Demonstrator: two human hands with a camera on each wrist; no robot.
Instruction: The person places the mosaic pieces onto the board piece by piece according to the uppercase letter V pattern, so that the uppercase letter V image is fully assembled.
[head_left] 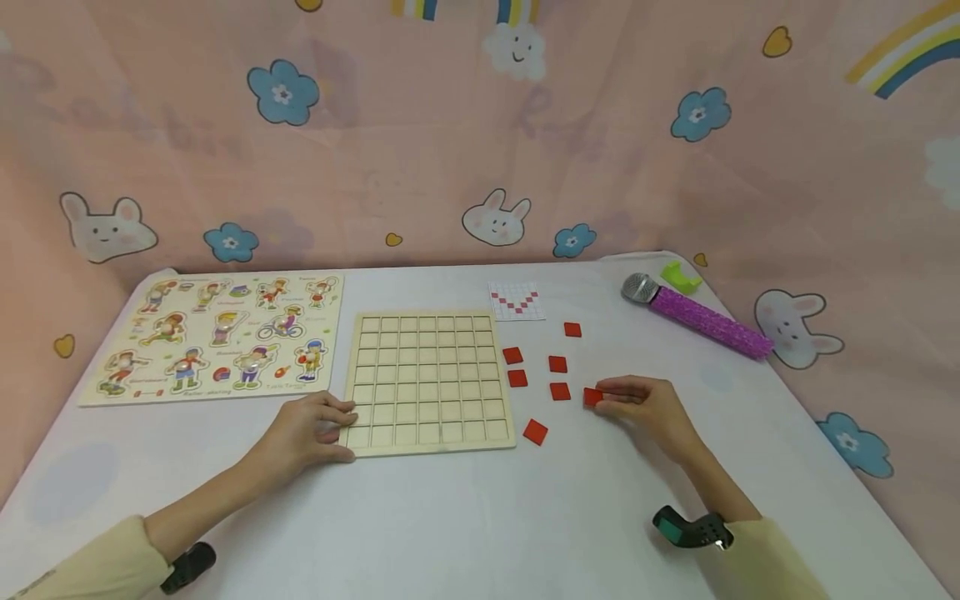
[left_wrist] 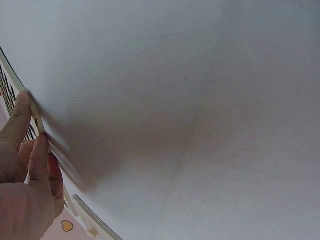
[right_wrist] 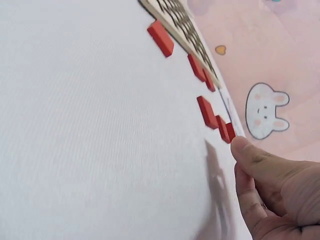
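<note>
A wooden grid board with square cells lies flat in the middle of the table. My left hand holds its lower left edge, fingers and thumb spread along the corner; the left wrist view shows the left hand at the board's rim. On the right, my right hand pinches a red square tile between thumb and fingertips, just off the other tiles. Several more red tiles lie loose between the board and that hand. In the right wrist view the right hand partly hides its tile.
Behind the board's right corner is a small pattern card with a V of red squares. A picture puzzle board lies at the left. A purple microphone and a green piece lie at the back right, before a pink curtain.
</note>
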